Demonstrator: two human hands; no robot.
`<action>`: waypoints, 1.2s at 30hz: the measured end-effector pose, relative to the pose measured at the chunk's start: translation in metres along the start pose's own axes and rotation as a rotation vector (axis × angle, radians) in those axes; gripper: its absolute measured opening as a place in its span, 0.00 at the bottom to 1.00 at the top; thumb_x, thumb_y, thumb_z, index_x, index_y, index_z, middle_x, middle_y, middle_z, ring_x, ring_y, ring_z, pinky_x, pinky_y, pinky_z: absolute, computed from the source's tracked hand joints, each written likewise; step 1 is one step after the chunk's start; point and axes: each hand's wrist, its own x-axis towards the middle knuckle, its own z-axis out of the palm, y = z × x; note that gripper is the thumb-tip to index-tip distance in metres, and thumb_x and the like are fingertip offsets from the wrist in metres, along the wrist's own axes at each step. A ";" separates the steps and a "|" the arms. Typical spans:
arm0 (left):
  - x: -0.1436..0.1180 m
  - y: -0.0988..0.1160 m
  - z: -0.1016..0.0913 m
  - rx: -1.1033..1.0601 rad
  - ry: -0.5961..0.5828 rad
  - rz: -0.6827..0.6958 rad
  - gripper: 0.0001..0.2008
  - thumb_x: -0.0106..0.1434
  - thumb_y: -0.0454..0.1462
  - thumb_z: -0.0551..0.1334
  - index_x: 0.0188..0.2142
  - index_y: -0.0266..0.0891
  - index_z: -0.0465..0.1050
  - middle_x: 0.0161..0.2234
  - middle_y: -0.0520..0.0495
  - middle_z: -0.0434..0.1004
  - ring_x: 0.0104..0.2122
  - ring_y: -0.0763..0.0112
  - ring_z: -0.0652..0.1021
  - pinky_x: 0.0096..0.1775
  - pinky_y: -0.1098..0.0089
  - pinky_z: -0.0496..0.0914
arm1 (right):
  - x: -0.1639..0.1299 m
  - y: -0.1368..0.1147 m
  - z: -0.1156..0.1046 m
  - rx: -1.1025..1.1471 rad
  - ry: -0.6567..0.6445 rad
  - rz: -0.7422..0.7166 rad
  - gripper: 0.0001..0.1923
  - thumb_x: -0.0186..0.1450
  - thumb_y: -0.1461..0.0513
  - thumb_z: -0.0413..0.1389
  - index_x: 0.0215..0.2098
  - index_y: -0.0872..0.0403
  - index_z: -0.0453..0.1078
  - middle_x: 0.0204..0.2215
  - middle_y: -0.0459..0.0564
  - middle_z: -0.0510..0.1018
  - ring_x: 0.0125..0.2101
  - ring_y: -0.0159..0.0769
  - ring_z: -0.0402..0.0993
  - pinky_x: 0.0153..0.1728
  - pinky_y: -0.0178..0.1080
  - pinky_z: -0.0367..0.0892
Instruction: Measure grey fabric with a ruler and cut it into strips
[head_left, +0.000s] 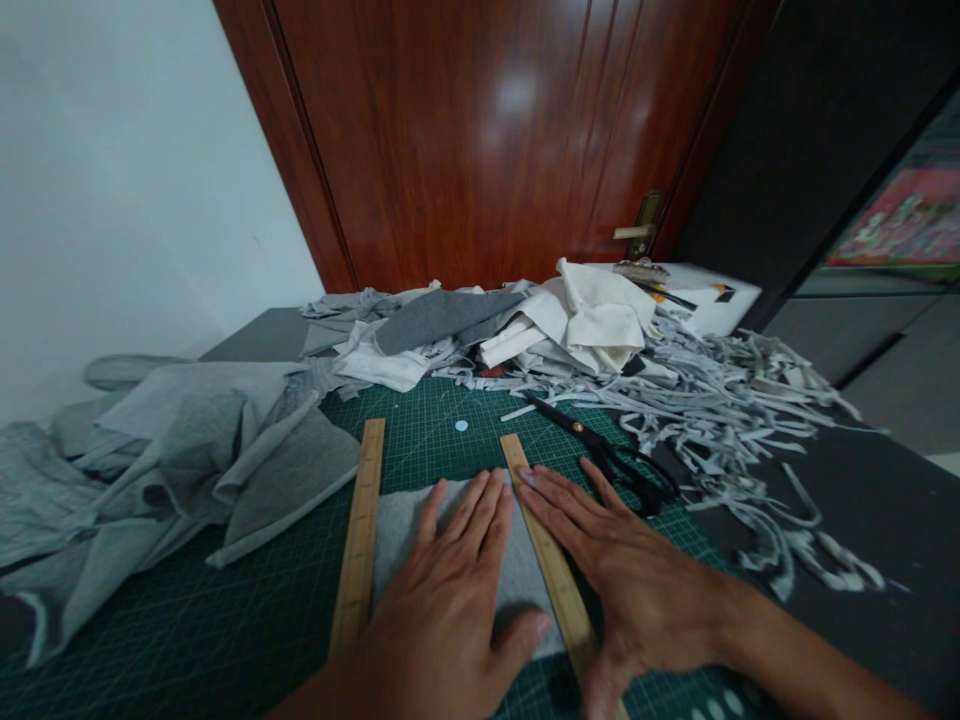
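Observation:
A piece of grey fabric (397,530) lies flat on the green cutting mat (420,410). My left hand (457,580) rests palm down on it, fingers stretched forward and thumb spread to the right. Along the fabric's right side runs a wooden ruler (544,545), and my right hand (630,560) lies over it, fingers extended on its far part and thumb near its close end. Another wooden ruler (362,540) borders the fabric on the left. Black scissors (600,445) lie just beyond my right hand, their blades pointing away to the left.
Crumpled grey fabric (255,450) covers the mat's left side. Behind the mat is a heap of grey and white cloth (450,325). Many thin fabric strips (720,400) spread over the right side, by a white box (720,290). A wooden door (465,140) stands behind the table.

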 end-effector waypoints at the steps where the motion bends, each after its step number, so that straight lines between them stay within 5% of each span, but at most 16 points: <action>1: 0.001 0.000 0.000 -0.004 -0.007 -0.003 0.44 0.74 0.55 0.55 0.77 0.29 0.45 0.77 0.32 0.41 0.76 0.46 0.49 0.73 0.37 0.44 | 0.000 0.000 0.000 -0.001 0.001 0.000 0.78 0.53 0.28 0.65 0.79 0.48 0.22 0.80 0.57 0.34 0.77 0.64 0.34 0.72 0.64 0.16; 6: 0.000 0.003 -0.003 -0.052 -0.061 -0.029 0.45 0.73 0.54 0.57 0.77 0.29 0.45 0.77 0.32 0.40 0.76 0.46 0.48 0.72 0.36 0.43 | 0.000 0.000 -0.001 0.002 -0.001 -0.004 0.77 0.54 0.29 0.64 0.79 0.47 0.22 0.80 0.57 0.34 0.77 0.63 0.34 0.72 0.64 0.16; 10: 0.005 -0.001 -0.015 -0.126 -0.058 -0.055 0.41 0.73 0.53 0.59 0.76 0.32 0.52 0.76 0.33 0.49 0.75 0.44 0.55 0.71 0.36 0.50 | 0.001 -0.002 -0.002 0.000 -0.005 0.000 0.78 0.52 0.29 0.65 0.79 0.48 0.22 0.80 0.58 0.35 0.77 0.66 0.36 0.72 0.66 0.18; 17: 0.074 -0.070 -0.045 -0.062 0.243 -0.154 0.18 0.67 0.28 0.64 0.56 0.36 0.79 0.54 0.39 0.82 0.53 0.56 0.81 0.57 0.57 0.73 | 0.000 0.000 0.000 0.003 0.002 0.006 0.77 0.53 0.29 0.66 0.79 0.47 0.23 0.80 0.57 0.35 0.77 0.64 0.35 0.72 0.65 0.17; 24: 0.109 -0.128 -0.030 0.035 0.105 0.014 0.05 0.64 0.28 0.68 0.36 0.36 0.83 0.36 0.42 0.83 0.39 0.58 0.82 0.42 0.63 0.73 | 0.001 0.002 0.003 -0.013 0.023 -0.008 0.78 0.52 0.30 0.66 0.79 0.47 0.22 0.80 0.58 0.36 0.77 0.65 0.37 0.72 0.65 0.18; 36: 0.112 -0.137 -0.023 0.126 0.168 0.149 0.11 0.66 0.28 0.57 0.30 0.37 0.75 0.31 0.44 0.76 0.34 0.62 0.76 0.40 0.65 0.70 | 0.000 0.000 -0.001 -0.021 0.011 -0.010 0.77 0.54 0.30 0.65 0.79 0.48 0.22 0.79 0.59 0.36 0.77 0.64 0.37 0.72 0.66 0.20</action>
